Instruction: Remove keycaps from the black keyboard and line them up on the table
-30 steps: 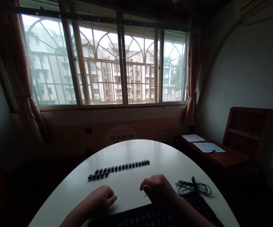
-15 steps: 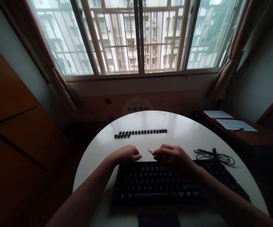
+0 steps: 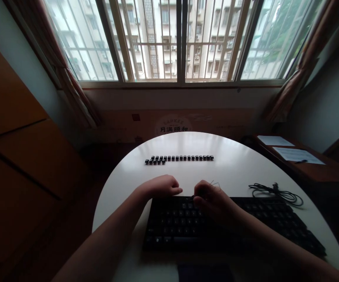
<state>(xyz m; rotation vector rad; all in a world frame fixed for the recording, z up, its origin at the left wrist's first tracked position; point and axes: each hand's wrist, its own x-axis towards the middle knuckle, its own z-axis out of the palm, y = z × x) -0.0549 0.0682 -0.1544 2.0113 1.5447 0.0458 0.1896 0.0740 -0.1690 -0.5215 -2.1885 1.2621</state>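
Observation:
A black keyboard (image 3: 184, 231) lies on the white round table with a stretch of its far rows bare of keycaps or in shadow. My right hand (image 3: 209, 197) is closed round a thin wire keycap puller (image 3: 215, 184), whose wire loops stick out behind the fingers. Its other end points down at the keyboard's far rows, mostly hidden by my fingers. Along the keyboard's far left edge rests my left hand (image 3: 163, 186), fingers curled in and thumb pointing right, with nothing visible in it. Beyond both hands stand several removed black keycaps (image 3: 181, 158) in a long row, with a shorter row in front at the left.
A coiled black cable (image 3: 275, 192) lies at the right behind the keyboard. A dark object (image 3: 206, 273) shows at the near table edge. To the right, papers (image 3: 298, 155) and a pen (image 3: 301, 161) lie on a brown surface. A barred window is ahead.
My right hand has turned and lowered from above the table behind the keyboard onto its far rows, the puller's tip now down. My left hand stays put. The view has shifted slightly.

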